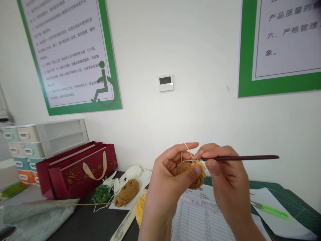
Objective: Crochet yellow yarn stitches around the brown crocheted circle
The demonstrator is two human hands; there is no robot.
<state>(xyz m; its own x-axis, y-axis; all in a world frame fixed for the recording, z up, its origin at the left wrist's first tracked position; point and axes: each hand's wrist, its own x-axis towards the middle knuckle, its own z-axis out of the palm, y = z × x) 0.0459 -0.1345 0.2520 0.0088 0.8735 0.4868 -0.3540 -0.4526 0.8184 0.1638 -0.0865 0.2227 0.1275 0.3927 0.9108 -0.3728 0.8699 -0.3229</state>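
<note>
My left hand (175,170) pinches a small round crochet piece (197,183), brown with a yellow part at its upper right. A yellow strand (186,147) runs over the raised left index finger. My right hand (225,180) grips a crochet hook (245,157) by its dark handle, held nearly level. The hook's thin metal tip points left and lies at the top of the piece, by the yellow stitches. Whether a loop sits on the tip is too small to tell. Partly behind my left forearm is a ball of yellow yarn (140,209).
On the dark table lie brown yarn (127,192), green yarn (101,194), white yarn (132,172) and a ruler (124,224). Red gift bags (82,170) and drawer boxes (31,150) stand left. Printed sheets (198,217), a green cutting mat (293,204) and a green-handled tool (272,210) lie right.
</note>
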